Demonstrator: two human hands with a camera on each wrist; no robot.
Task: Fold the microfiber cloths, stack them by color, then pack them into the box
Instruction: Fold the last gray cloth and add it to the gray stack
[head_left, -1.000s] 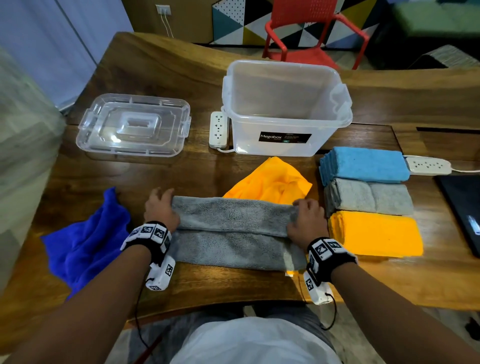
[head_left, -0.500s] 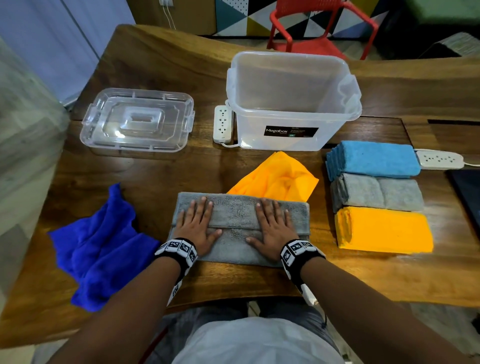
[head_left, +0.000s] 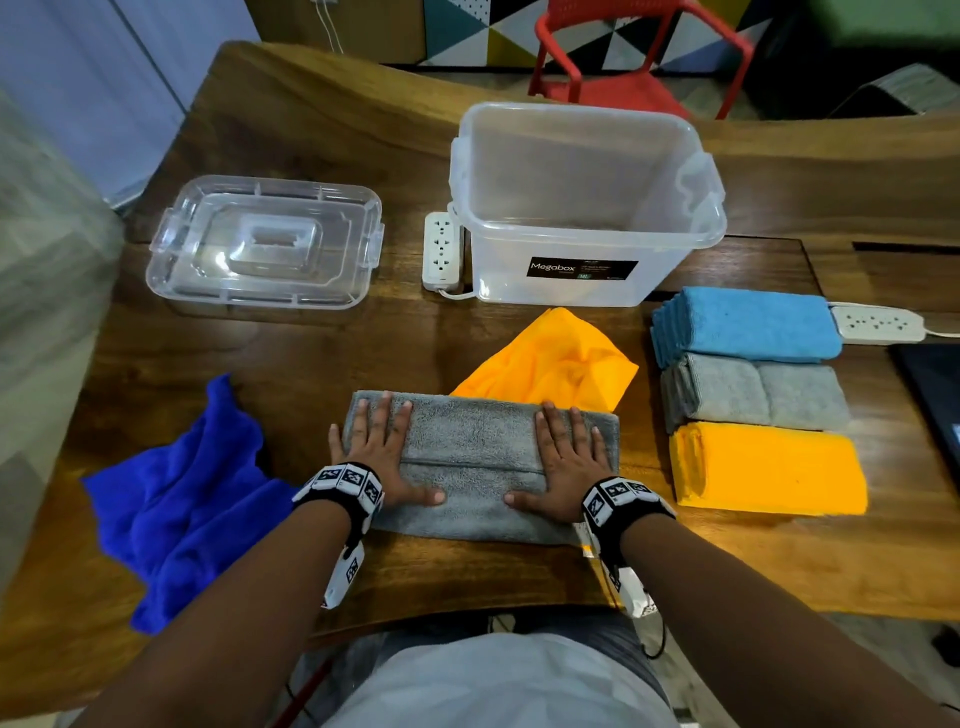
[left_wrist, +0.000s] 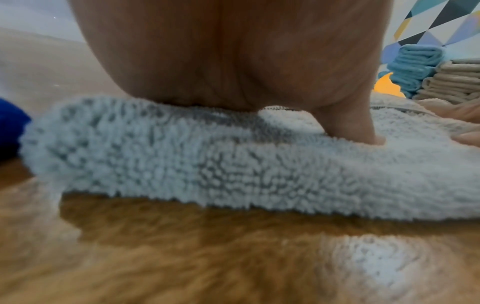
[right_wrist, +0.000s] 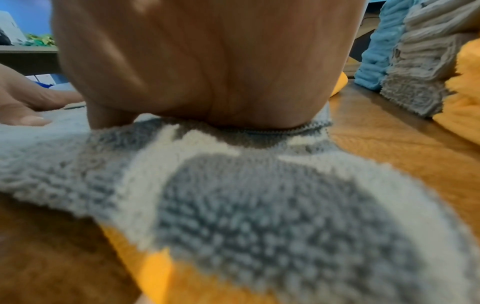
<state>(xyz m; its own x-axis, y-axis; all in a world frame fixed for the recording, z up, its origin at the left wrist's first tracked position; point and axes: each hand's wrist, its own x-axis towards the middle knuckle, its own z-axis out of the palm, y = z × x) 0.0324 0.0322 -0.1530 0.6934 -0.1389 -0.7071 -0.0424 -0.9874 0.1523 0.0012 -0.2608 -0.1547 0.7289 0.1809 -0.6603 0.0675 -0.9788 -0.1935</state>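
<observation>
Fingertips are hidden in both wrist views, where each palm fills the frame. Left hand and right hand lie flat, fingers straight, pressing the folded grey cloth, which sits in front of the box. Something yellow, probably the loose orange cloth, peeks from under its corner.
</observation>
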